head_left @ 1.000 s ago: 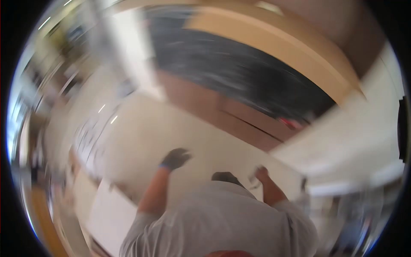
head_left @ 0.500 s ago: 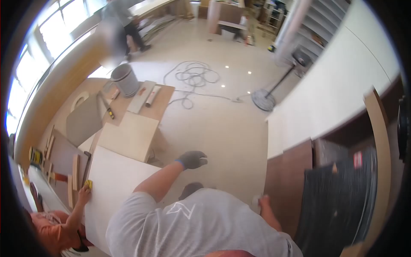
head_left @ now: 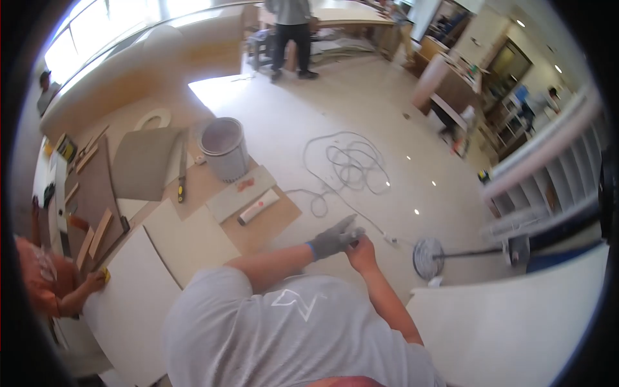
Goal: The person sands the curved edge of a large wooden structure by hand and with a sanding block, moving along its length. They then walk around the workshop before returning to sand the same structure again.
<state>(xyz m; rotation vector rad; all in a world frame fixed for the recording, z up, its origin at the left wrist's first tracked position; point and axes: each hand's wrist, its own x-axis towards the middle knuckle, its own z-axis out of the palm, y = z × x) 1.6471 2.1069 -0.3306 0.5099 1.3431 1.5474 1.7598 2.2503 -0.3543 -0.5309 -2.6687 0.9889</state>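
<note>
My left hand (head_left: 333, 239), in a dark grey glove with a blue cuff, is out in front of my chest, its fingers stretched and apart. Against its fingertips is my bare right hand (head_left: 362, 254), fingers closed; whatever they grip is too small to make out. To the left of the hands, a white-and-red tube (head_left: 258, 206) lies beside a flat pale board (head_left: 240, 193) on a brown sheet (head_left: 278, 219). Behind them stands a grey bucket (head_left: 225, 151). A knife with a yellow-and-black handle (head_left: 182, 184) rests further left.
A co-worker in orange (head_left: 48, 280) holds something yellow (head_left: 106, 276) at the white panel (head_left: 138, 297) on the left. Another person (head_left: 292, 39) stands at the back. A cable (head_left: 351, 164) loops over the floor, near a fan's round base (head_left: 428, 258). A white surface (head_left: 509, 303) fills the lower right.
The view has swung to the right. My right hand has come from the dark brown panels at the right to meet my left hand in front of me. The left hand's fingers have straightened.
</note>
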